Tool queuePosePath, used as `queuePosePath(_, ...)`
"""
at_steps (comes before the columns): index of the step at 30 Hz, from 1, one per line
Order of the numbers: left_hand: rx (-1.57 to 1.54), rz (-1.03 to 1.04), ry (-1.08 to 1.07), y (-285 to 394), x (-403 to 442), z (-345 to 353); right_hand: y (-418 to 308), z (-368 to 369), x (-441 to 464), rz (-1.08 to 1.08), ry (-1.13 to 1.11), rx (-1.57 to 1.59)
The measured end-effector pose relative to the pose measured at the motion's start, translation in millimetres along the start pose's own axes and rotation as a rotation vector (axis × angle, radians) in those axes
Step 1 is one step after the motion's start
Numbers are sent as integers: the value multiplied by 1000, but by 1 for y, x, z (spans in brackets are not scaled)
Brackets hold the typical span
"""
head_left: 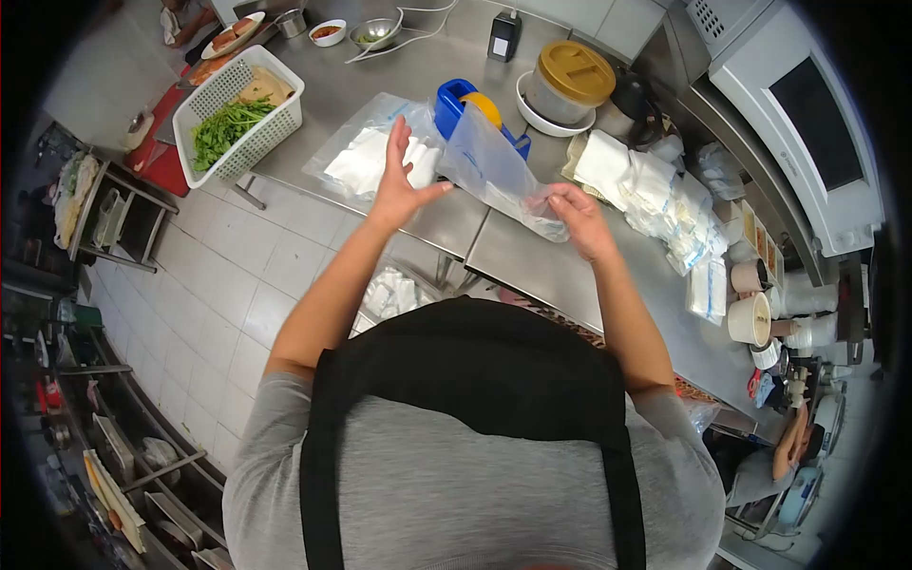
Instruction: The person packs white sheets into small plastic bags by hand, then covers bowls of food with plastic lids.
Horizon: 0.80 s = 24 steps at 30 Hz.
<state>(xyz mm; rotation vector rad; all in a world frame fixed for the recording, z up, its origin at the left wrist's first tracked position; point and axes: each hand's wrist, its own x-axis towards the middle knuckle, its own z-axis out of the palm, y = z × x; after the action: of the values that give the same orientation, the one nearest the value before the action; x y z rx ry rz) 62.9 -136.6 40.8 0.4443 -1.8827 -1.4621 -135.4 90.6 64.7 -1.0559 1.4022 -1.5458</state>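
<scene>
Your right hand [579, 218] has thumb and fingers pinched on the near right end of the clear bag [489, 157], which stretches limply toward the far left, above the steel table [532, 261] and in front of the blue tape dispenser [449, 104]. Your left hand [401, 190] holds nothing you could call a grip: its fingers are spread wide, its thumb points right toward the bag, and whether that thumb touches the film cannot be told. Film this thin probably slips and folds easily, so pinch it firmly but over a small area, give the loose far end a second hold with the left hand, and pull evenly, keeping it off the sticky yellow tape roll [486, 107]. Count what lies about you: one bag between your hands, one dispenser, one roll in it; at the far left, one white basket [249, 157] with leafy greens [228, 133]; at the far side, one tub with a gold lid [575, 68] over one white bowl [524, 103]. White packets lie in two groups, left [356, 161] and right [608, 166], overlapping too much to number.
</scene>
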Motion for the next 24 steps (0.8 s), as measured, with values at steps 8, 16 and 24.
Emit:
queuePosePath(8,-393,-336,-344,4,11,20,-33,-34,-24,19,41,-390)
queuePosePath(16,237,332,-465,4,-34,53,-4,-78,-90,-278,-82,-1252)
queuePosePath(24,490,189,-470,-22,-95,70,55,-103,-120,-307,-135,-1169)
